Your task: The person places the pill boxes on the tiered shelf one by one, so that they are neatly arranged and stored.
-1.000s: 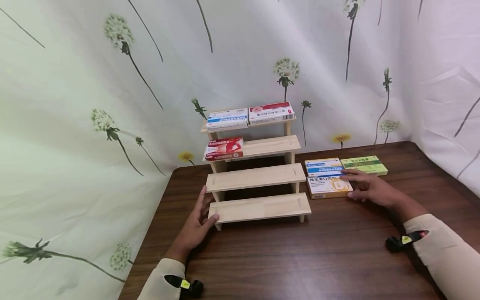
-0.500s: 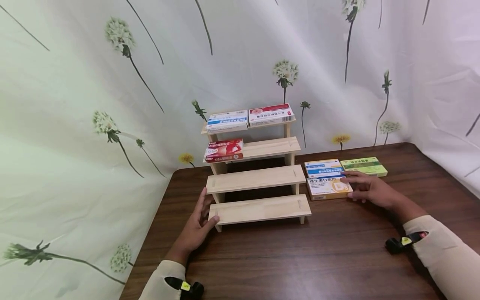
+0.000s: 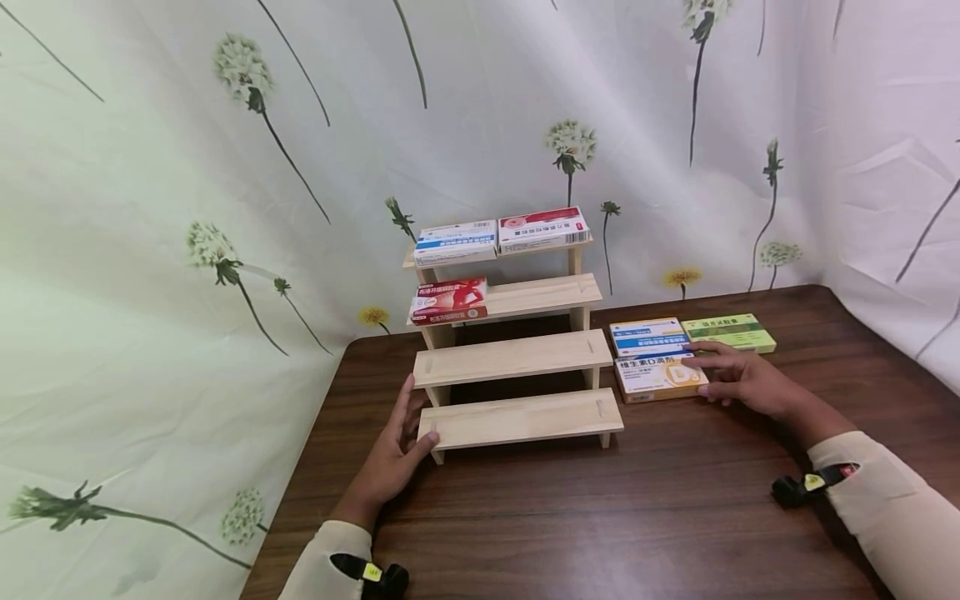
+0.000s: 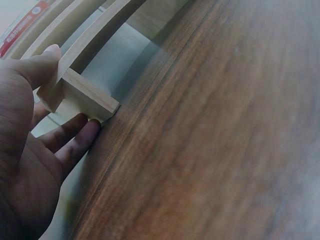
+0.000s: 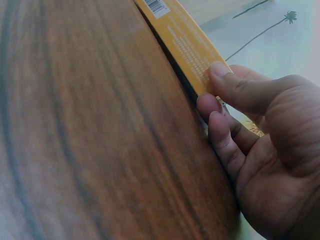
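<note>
In the head view, my left hand (image 3: pixel 390 454) is at the left end of a pale wooden stepped rack (image 3: pixel 517 417), fingers fairly straight. The left wrist view has its thumb on the lowest shelf's end and fingertips by the short leg (image 4: pixel 90 95). My right hand (image 3: pixel 746 383) grips the right end of a white and orange vitamin D drops box (image 3: pixel 652 377) lying on the table. In the right wrist view, the thumb presses the box's orange side (image 5: pixel 187 50), with other fingers around its corner. A blue and white medicine box (image 3: pixel 647 335) lies directly behind it.
On the rack's top shelf lie a blue and white box (image 3: pixel 455 242) and a red and white box (image 3: pixel 543 230). A red medicine box (image 3: pixel 448 300) lies on the shelf below, at left. One green box (image 3: pixel 729 332) lies beyond my right hand, near a patterned curtain (image 3: pixel 480 108).
</note>
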Available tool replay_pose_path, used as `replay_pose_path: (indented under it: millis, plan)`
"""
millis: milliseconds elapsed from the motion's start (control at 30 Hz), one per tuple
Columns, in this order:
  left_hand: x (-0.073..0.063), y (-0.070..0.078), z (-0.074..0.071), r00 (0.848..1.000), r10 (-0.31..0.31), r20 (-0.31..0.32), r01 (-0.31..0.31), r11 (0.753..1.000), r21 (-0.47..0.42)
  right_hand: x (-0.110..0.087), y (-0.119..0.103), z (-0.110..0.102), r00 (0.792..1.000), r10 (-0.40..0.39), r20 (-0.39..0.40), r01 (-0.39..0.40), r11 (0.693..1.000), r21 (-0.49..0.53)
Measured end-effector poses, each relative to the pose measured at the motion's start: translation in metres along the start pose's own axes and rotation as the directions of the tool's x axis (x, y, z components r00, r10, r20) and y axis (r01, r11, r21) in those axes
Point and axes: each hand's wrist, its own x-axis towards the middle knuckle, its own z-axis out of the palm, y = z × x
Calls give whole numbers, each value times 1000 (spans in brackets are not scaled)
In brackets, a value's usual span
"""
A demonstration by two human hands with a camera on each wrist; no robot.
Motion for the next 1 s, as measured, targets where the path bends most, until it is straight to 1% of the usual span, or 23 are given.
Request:
replay_pose_path:
  millis: [200,433,600,867,1000]
  plan:
    - [-1,0,0,1000,-7,-1,7,1000,4,0,-3,0,1000,-1,2,1,1000,0]
    - [-1,1,0,1000,-8,-6,8,1000,11,1,-5,-1,998,56,-7,-56,998,-4]
    - [0,2,0,1000,-9,-8,10,1000,12,1,-8,-2,998,56,-19,-56,998,7]
    - [-1,3,1,1000,-12,-6,12,1000,2,1,-10,-2,999,43,-18,-43,999,20]
    - [-1,3,1,1000,-16,-6,16,1000,2,2,-12,-2,997,62,-36,-61,998,19]
